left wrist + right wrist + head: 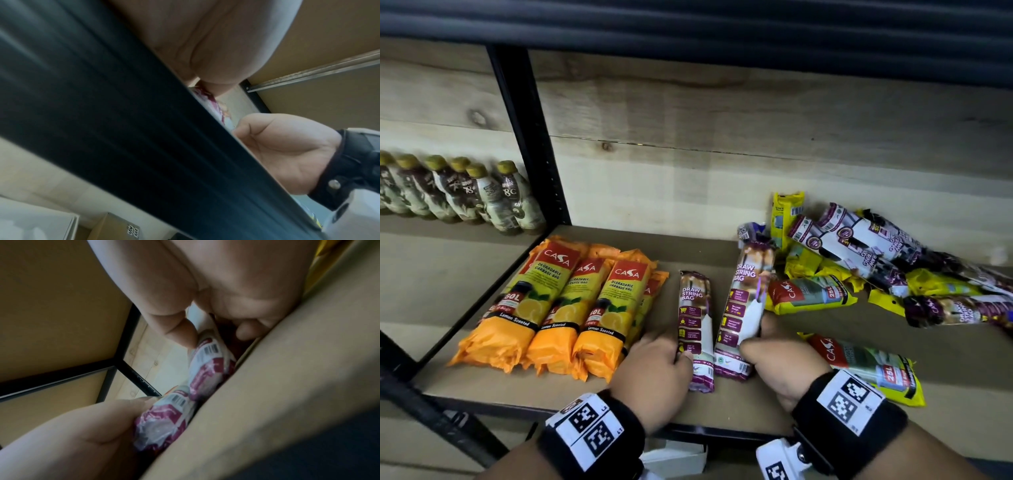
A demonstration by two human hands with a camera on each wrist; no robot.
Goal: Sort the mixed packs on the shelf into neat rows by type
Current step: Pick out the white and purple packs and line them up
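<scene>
Left hand [654, 368] grips one glossy purple drawstring pack [695, 329]; right hand [780, 359] pinches its crinkly tubular twin [744, 308]; orange rolls [544, 308] at nine o'clock.

The orange packs [558, 305] at the shelf's left read "CASA", "DEGRADABLE GARBAGE BAG", "60L" and "Lemon Scented". Two purple packs stood at the middle: the left purple pack [695, 325] and the right purple pack [744, 308] each read "DRAW STRING BAG". A yellow pack [811, 296] beside them showed "CASA" and "25L", and another yellow pack [869, 368] near the front edge showed the same. A bottle [515, 198] on the neighbouring shelf bore "8C". Barcodes showed on the purple packs; their digits were unreadable.
</scene>
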